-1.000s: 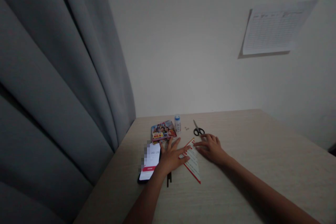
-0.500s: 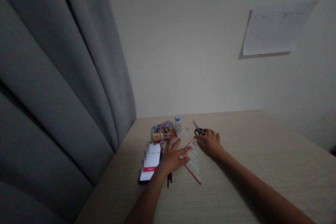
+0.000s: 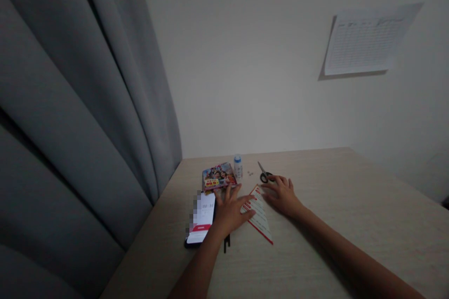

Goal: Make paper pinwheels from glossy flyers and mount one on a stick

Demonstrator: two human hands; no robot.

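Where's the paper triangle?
In the head view, the paper triangle lies on the table, just right of centre, partly under the left hand, left of the right hand and nearer than the scissors.

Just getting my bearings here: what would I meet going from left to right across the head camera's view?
Gray curtain, smartphone, left hand, triangular red-edged paper, right hand, wall-mounted printed sheet.

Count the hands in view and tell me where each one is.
2. The left hand is spread beside the phone, partly over the triangular paper; the right hand is by the paper's tip and the scissors. Neither is hidden.
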